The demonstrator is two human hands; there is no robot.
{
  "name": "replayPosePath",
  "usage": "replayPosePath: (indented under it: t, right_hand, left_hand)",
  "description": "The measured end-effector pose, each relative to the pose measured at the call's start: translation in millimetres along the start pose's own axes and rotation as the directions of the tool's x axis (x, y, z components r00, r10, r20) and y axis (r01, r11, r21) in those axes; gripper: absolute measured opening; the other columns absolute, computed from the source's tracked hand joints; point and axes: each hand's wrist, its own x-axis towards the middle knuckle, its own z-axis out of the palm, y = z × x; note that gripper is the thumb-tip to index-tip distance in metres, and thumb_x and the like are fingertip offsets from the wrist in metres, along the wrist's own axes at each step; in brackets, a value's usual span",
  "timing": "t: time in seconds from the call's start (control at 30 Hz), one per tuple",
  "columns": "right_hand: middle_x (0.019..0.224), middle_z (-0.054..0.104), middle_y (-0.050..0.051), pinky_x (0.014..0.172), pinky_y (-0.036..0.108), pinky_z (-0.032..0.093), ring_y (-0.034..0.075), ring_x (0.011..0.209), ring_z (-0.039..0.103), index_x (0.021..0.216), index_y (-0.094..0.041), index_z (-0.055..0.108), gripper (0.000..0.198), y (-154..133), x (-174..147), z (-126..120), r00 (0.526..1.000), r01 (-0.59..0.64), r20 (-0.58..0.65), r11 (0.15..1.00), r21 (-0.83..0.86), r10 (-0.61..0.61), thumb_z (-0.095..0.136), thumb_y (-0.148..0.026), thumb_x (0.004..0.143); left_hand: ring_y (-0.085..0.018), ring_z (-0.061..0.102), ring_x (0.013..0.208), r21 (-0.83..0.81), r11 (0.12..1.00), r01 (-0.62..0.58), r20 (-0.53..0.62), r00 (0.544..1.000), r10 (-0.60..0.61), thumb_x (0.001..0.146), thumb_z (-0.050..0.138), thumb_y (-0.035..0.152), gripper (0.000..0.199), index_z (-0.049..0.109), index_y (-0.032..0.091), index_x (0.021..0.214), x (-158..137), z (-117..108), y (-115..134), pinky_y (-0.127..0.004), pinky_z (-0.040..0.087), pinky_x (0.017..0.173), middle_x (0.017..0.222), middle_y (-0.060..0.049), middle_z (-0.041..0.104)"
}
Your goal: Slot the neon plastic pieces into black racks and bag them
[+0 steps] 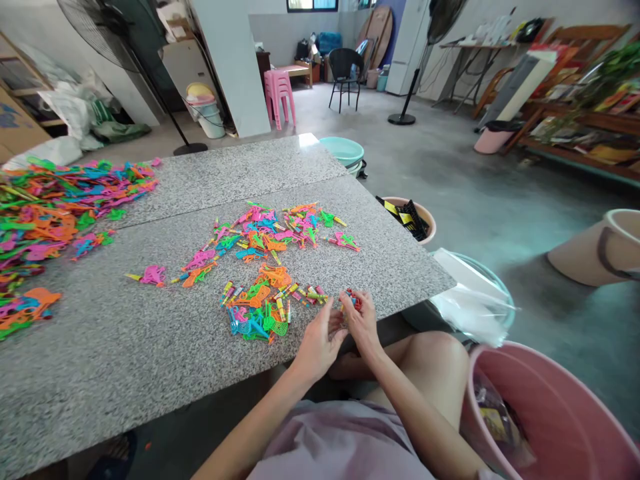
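At the near edge of the speckled stone table, my left hand (319, 341) is cupped, thumb and fingers apart. Close beside it, my right hand (362, 325) has curled fingers over small red and multicoloured pieces (357, 302); what exactly it grips is too small to make out. Left of my hands lie short striped tubes (315, 293) in yellow, red and green. Next to these is a pile of bright plastic toy pieces (260, 297) in orange, green, blue and pink. Farther back spreads another group of such pieces (265, 230).
A large heap of similar plastic pieces (45, 213) covers the table's (165, 360) left end. A pink tub (555, 407) with plastic bags inside stands by my right leg. Clear plastic sheeting (467, 297) lies over a basin. A peach basin (425, 220) holds black items.
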Motion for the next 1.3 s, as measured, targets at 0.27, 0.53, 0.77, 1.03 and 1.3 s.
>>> replayPosePath:
  t: [0.27, 0.53, 0.77, 1.03, 1.3]
  right_hand:
    - [0.083, 0.063, 0.003, 0.069, 0.027, 0.041, 0.017, 0.075, 0.058, 0.093, -0.019, 0.061, 0.010, -26, 33, 3, 0.762, 0.584, 0.591, 0.677, -0.448, -0.266, 0.053, -0.024, 0.090]
    - [0.105, 0.062, 0.011, 0.085, 0.032, 0.042, 0.023, 0.101, 0.059, 0.102, -0.017, 0.058, 0.012, -27, 36, 26, 0.598, 0.781, 0.786, 0.334, -0.528, -0.155, 0.057, -0.018, 0.089]
    - [0.084, 0.062, 0.005, 0.063, 0.025, 0.036, 0.016, 0.072, 0.057, 0.085, -0.017, 0.058, 0.008, -17, 61, -1, 0.866, 0.432, 0.493, 0.621, -0.654, -0.084, 0.059, -0.025, 0.088]
    - [0.093, 0.067, 0.013, 0.068, 0.030, 0.041, 0.025, 0.087, 0.063, 0.099, -0.017, 0.059, 0.017, -18, 41, 23, 0.897, 0.369, 0.440, 0.472, -0.801, 0.045, 0.057, -0.031, 0.091]
    - [0.111, 0.062, 0.019, 0.080, 0.035, 0.048, 0.029, 0.101, 0.062, 0.101, -0.013, 0.065, 0.024, -35, 49, 57, 0.844, 0.435, 0.521, 0.406, -0.804, 0.128, 0.066, -0.024, 0.080]
  left_hand:
    - [-0.028, 0.052, 0.112, 0.312, 0.950, -0.025, -0.028, 0.999, 0.035, 0.086, 0.051, 0.010, 0.034, 0.057, 0.020, 0.118, 12, -65, -61, -0.045, 0.045, 0.094, 0.119, -0.011, 0.055]
    - [-0.027, 0.051, 0.105, 0.458, 0.859, -0.227, 0.247, 0.961, 0.122, 0.086, 0.050, 0.009, 0.019, 0.059, 0.017, 0.102, 51, -70, -62, -0.041, 0.042, 0.091, 0.108, -0.011, 0.058]
    - [-0.025, 0.055, 0.101, 0.433, 0.890, -0.143, 0.222, 0.974, 0.049, 0.089, 0.050, 0.011, 0.013, 0.060, 0.019, 0.090, 47, -76, -65, -0.039, 0.041, 0.091, 0.100, -0.010, 0.061]
    - [-0.017, 0.061, 0.065, 0.299, 0.914, 0.273, 0.044, 0.953, -0.299, 0.086, 0.056, 0.024, 0.017, 0.060, 0.019, 0.071, 40, -64, -52, -0.025, 0.039, 0.062, 0.065, -0.001, 0.063]
    - [-0.020, 0.063, 0.069, 0.113, 0.889, 0.444, -0.106, 0.895, -0.434, 0.081, 0.059, 0.023, 0.016, 0.061, 0.018, 0.066, 35, -54, -46, -0.026, 0.039, 0.064, 0.066, -0.004, 0.065]
